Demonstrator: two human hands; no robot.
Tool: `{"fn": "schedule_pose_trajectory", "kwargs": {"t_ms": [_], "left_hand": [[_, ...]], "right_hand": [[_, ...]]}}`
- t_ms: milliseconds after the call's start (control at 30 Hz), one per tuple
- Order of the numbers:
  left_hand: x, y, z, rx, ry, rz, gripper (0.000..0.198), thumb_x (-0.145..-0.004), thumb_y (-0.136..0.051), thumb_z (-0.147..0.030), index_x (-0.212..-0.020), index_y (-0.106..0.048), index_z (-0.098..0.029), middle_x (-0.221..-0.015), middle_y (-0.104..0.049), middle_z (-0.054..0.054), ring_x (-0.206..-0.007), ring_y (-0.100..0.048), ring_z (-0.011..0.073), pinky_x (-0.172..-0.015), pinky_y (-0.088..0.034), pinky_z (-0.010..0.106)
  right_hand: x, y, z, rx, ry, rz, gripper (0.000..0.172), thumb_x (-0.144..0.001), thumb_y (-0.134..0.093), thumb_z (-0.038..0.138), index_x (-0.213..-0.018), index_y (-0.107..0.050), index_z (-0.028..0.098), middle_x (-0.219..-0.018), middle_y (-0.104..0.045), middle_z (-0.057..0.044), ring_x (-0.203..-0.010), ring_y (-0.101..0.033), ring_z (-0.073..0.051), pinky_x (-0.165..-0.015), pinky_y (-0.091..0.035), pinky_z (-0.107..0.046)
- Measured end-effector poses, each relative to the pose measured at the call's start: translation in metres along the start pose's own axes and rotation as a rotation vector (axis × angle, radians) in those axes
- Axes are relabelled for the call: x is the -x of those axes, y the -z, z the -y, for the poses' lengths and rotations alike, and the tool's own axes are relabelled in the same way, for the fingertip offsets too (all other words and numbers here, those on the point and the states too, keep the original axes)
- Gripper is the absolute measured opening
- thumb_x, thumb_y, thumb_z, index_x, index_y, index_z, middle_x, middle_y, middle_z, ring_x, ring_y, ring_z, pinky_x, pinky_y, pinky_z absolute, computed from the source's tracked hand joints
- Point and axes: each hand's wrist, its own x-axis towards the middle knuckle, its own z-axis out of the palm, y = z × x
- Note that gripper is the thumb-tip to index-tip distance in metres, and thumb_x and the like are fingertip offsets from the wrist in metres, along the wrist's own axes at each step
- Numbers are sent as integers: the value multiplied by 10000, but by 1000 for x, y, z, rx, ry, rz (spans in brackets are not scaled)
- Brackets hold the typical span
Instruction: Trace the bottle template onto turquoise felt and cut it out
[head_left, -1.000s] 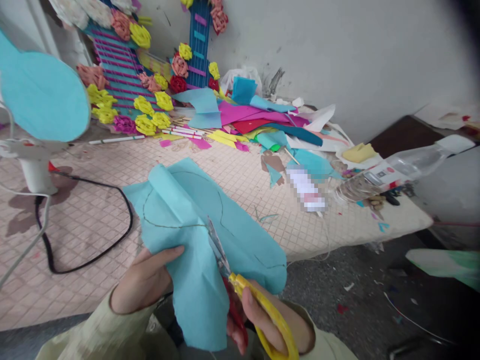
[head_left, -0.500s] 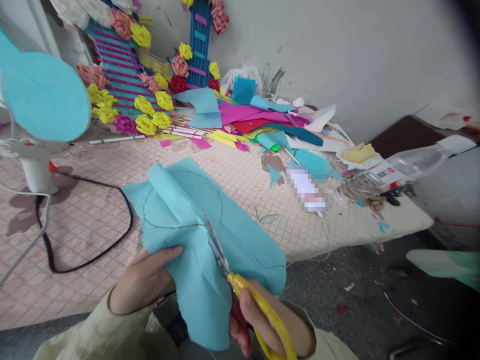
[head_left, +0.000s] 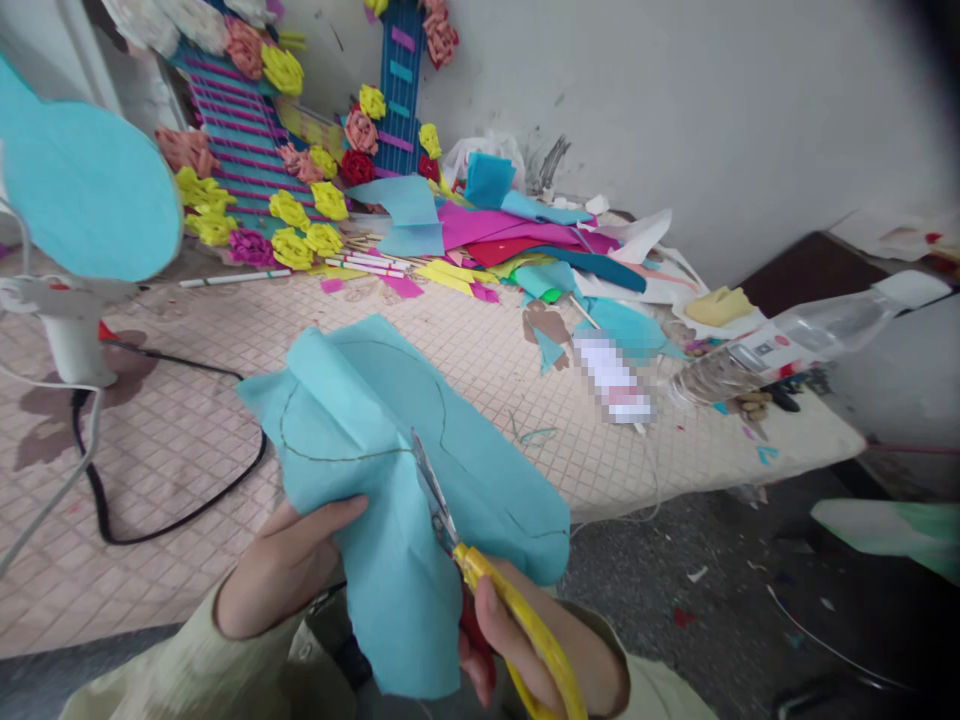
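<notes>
A light blue sheet of paper (head_left: pixel 405 390) with a dark curved outline drawn on it rests partly on the table edge, its cut flap hanging down toward my lap. My left hand (head_left: pixel 292 555) pinches the sheet from the left, thumb on top and the other fingers mostly hidden beneath. In my right hand (head_left: pixel 517 620) is a pair of scissors (head_left: pixel 480 570) with yellow and red handles. The scissor blades point up and away, lying in the cut with their tips at the drawn line near the middle of the sheet.
At the left stand a white glue gun (head_left: pixel 71 340) and a blue rounded paper shape (head_left: pixel 90 190). Paper-flower decorations (head_left: pixel 247 150) lean on the wall beside a pile of coloured paper (head_left: pixel 517 230). A plastic bottle (head_left: pixel 795 335) lies near a white power strip (head_left: pixel 611 375).
The left part of the sheet has shifted slightly left and its fold has bent a little. Both hands keep nearly the same place, with the scissors still in the cut.
</notes>
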Motion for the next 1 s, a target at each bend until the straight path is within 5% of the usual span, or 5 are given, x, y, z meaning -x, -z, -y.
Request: {"fn": "schedule_pose_trajectory", "kwargs": {"t_ms": [600, 1000], "left_hand": [[2, -4, 0, 27, 28, -56, 574, -720, -571, -98, -1255, -438, -259, -1092, -640, 5, -1174, -434, 254, -984, -367, 432], [5, -13, -8, -47, 34, -92, 535, -701, -556, -136, -1216, -490, -267, -1105, -631, -8, -1185, -419, 267, -946, -408, 427]], "right_hand": [[1, -4, 3, 33, -18, -31, 586, -786, -132, 690, -654, -398, 184, -467, -355, 42, -418, -402, -86, -455, -358, -219], [4, -9, -14, -160, -73, -30, 582, -801, -200, 673, -674, -427, 152, -513, -411, 24, -414, -412, -61, -415, -335, -176]]}}
